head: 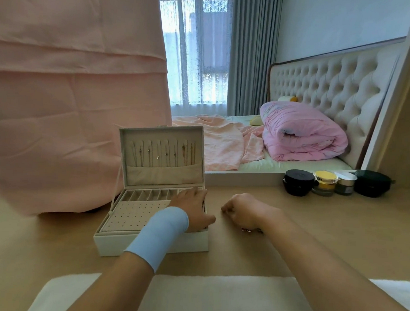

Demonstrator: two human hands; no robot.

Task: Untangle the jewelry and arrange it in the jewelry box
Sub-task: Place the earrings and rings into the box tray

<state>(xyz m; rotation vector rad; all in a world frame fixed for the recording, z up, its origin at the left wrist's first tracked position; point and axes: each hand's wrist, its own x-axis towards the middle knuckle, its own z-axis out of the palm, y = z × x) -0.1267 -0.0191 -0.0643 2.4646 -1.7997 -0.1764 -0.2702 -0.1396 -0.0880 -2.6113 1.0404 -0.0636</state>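
jewelry box (144,245) sits open on surface (315,223), left of centre, lid (137,136) upright. Necklaces (165,152) hang in a row inside the lid, above a pocket. Tray: perforated earring panel (134,213) in front, row of small slots (147,195) behind it.

left grip (190,207), blue wristband (162,232) on the arm, is flat over the right side of the tray, fingers extended toward the slots, not closed on anything.

right grip (241,210) is knuckles-up on the surface just right of the box, fingers curled under. Can't tell if they pinch anything.

Small gold-tone jewelry pieces (249,230) lie on the surface under the right wrist.

Cosmetic jars (323,183) at the back right, well apart. Pink cloth (69,97) hangs behind the box.
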